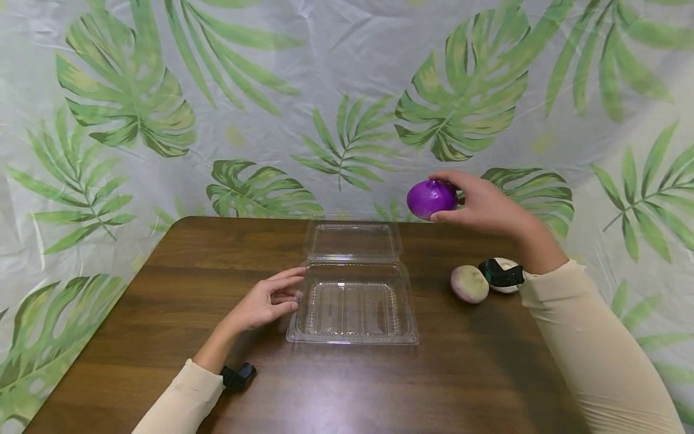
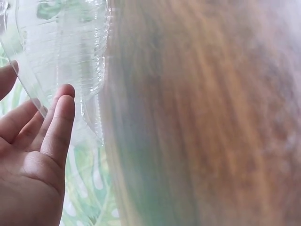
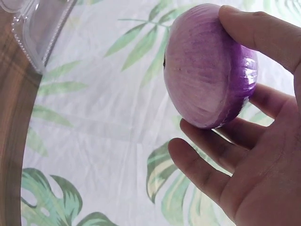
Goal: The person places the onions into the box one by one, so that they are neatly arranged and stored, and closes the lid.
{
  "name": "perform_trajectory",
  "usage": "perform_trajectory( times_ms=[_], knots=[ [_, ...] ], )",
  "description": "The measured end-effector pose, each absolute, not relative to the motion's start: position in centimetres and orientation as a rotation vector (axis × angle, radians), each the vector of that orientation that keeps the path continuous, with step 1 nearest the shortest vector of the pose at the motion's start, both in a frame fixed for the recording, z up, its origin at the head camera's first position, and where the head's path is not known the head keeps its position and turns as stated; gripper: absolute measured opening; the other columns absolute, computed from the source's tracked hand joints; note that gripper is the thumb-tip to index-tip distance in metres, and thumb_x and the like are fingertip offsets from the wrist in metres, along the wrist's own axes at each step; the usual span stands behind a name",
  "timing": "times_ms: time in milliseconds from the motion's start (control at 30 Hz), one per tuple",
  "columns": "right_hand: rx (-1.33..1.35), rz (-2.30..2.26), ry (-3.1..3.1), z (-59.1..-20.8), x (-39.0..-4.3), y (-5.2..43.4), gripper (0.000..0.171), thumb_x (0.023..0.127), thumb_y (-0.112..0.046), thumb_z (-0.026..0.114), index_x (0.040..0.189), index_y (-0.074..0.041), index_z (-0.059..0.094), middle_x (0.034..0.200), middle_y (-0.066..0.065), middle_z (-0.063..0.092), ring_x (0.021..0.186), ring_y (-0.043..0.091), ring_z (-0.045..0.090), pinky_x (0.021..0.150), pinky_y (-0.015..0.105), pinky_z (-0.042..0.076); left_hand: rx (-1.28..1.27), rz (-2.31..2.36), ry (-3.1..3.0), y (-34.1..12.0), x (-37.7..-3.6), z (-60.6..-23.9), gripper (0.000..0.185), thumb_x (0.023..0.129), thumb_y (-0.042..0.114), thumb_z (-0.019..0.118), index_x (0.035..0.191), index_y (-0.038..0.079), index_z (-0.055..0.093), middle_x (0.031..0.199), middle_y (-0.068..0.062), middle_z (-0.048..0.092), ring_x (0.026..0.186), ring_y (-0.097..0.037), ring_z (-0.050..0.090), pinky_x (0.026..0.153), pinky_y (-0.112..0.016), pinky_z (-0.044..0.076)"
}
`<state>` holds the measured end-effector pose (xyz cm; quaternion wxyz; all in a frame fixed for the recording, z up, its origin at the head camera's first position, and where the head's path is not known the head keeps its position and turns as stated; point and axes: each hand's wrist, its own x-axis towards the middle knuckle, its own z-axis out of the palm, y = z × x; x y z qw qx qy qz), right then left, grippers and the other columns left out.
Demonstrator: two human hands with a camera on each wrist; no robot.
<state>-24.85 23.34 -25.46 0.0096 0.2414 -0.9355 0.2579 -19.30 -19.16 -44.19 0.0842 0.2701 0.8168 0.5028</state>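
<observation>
My right hand (image 1: 485,202) holds a purple onion (image 1: 432,199) in the air above the table's back edge, between thumb and fingers. In the right wrist view the onion (image 3: 207,68) shows glossy purple skin with a paler side. A clear plastic clamshell container (image 1: 352,337) stands on the table with its lid (image 1: 352,241) folded back. At the container's left side is my left hand (image 1: 265,304), its fingers loosely extended and close to the rim. The left wrist view shows those fingers (image 2: 61,117) against the clear plastic wall (image 2: 70,61).
On the right of the brown wooden table (image 1: 179,283) lies a pale round vegetable with a purplish side (image 1: 469,284). Beside it is a whitish round thing (image 1: 504,286), partly hidden by the right wrist's camera. A leaf-patterned cloth (image 1: 347,78) hangs behind the table.
</observation>
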Motion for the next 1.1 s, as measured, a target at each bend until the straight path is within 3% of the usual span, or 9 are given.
perform_trajectory(
  times_ms=[533, 867, 1100],
  knots=[
    [0.872, 0.862, -2.935, -27.2, -26.1, 21.5, 0.069, 0.085, -0.021, 0.078, 0.144, -0.004, 0.045, 0.139, 0.019, 0.054, 0.121, 0.034, 0.057, 0.095, 0.052, 0.058, 0.806, 1.473, 2.45, -19.1, -19.4, -44.0, 0.062, 0.091, 0.001, 0.066, 0.149, 0.001, 0.043, 0.156, -0.021, 0.039, 0.118, -0.04, 0.064, 0.097, -0.038, 0.059],
    [1.029, 0.697, -2.952, -27.5, -25.9, 19.6, 0.066, 0.085, -0.019, 0.077, 0.141, 0.0, 0.048, 0.139, 0.025, 0.054, 0.123, 0.042, 0.056, 0.098, 0.056, 0.055, 0.788, 1.483, 2.436, -19.1, -19.1, -43.7, 0.062, 0.091, 0.0, 0.066, 0.148, 0.0, 0.042, 0.157, -0.022, 0.038, 0.12, -0.04, 0.063, 0.098, -0.037, 0.059],
    [1.148, 0.658, -3.003, -28.3, -24.6, 17.4, 0.068, 0.082, -0.02, 0.078, 0.141, -0.004, 0.05, 0.136, 0.02, 0.058, 0.123, 0.039, 0.058, 0.102, 0.052, 0.054, 0.798, 1.489, 2.433, -19.1, -19.1, -43.7, 0.061, 0.091, -0.001, 0.065, 0.148, -0.002, 0.042, 0.157, -0.022, 0.037, 0.119, -0.042, 0.063, 0.098, -0.038, 0.058]
  ],
)
